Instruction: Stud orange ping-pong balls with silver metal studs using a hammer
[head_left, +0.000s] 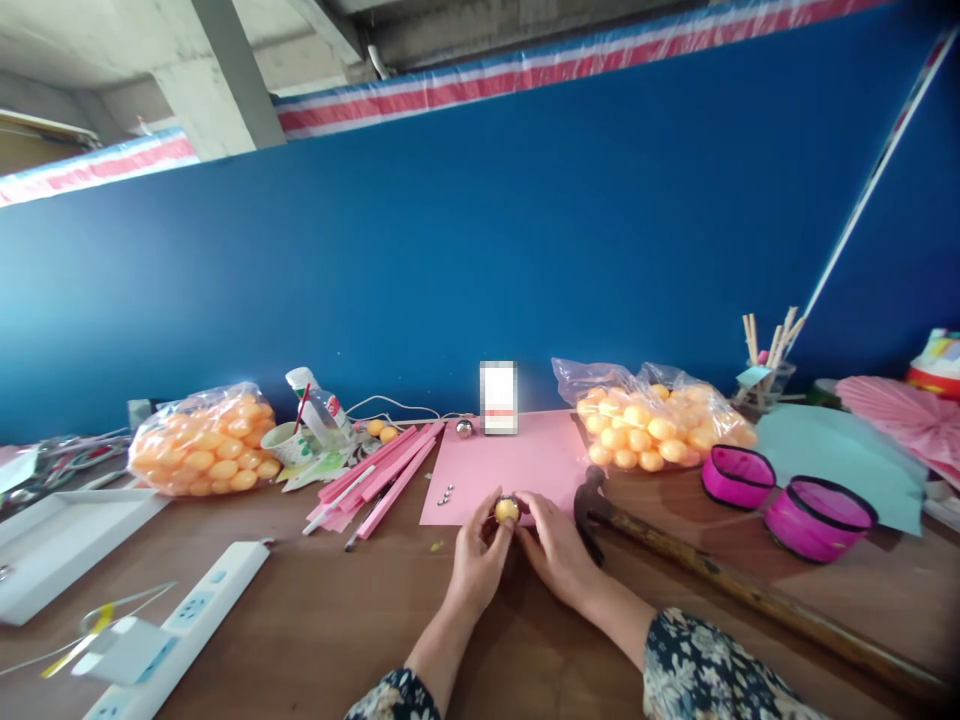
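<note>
Small round yellow-orange ball with a silvery upper rim (507,512) is held at the near edge of the flat pink paper sheet (517,465); whether it is lifted can't be told. It is pinched narrowly by the bare left hand (478,552), thumb on near face, and steadied at its right side by the bare right hand's (559,548) fingertips. Probably light, stiff, smooth, roll-prone; best gripped across opposite sides, squeezed gently in case the shell is thin.
</note>
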